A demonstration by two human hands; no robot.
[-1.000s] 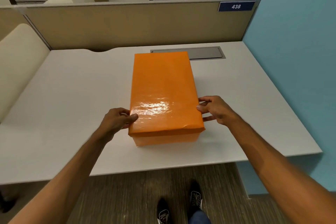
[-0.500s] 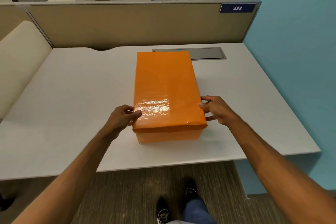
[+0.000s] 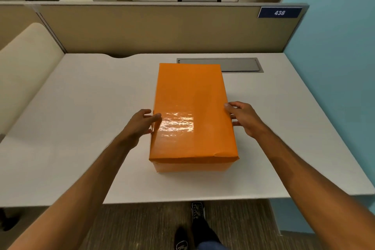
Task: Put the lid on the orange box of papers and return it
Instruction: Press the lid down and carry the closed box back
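Note:
The orange box stands lengthwise on the white desk (image 3: 81, 117), its glossy orange lid (image 3: 192, 103) fitted over it. Only a strip of the box's front wall (image 3: 192, 167) shows below the lid. The papers are hidden inside. My left hand (image 3: 140, 126) is on the box's left side, thumb lying on the lid's top edge and fingers against the side. My right hand (image 3: 243, 117) is on the right side with spread fingertips touching the lid's edge. The box sits held between both hands, about halfway along its length.
A grey cable hatch (image 3: 239, 65) lies in the desk just behind the box. A beige partition (image 3: 162, 30) with a "438" label (image 3: 279, 13) closes the back, a blue wall (image 3: 334, 87) the right, a cream cushion (image 3: 24, 67) the left. My shoes (image 3: 197, 209) show below the desk's front edge.
Both hands have slid forward along the box's sides, from its near end to about the middle. The box itself stays on the desk with the lid on.

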